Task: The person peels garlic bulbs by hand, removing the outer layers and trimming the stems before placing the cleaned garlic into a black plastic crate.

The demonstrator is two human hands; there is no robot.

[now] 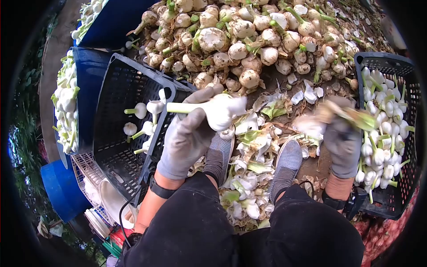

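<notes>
My left hand (187,133), in a grey work glove, closes on a white garlic bulb (219,111) with a pale green stem pointing left. Most of the bulb looks clean, and its right end is blurred. Off to the right, my gloved right hand (342,144) grips a strip of garlic skin (344,115), brownish with a green end and smeared by motion. Between the feet lies a litter of peeled garlic skins (249,171). The two hands are apart, with the bulb only in the left.
A heap of unpeeled garlic (235,49) lies ahead. To the left stands a black crate (115,115) with several clean bulbs; to the right, a fuller black crate (407,196). Blue containers (91,84) of garlic and a blue bucket (64,191) are farther left.
</notes>
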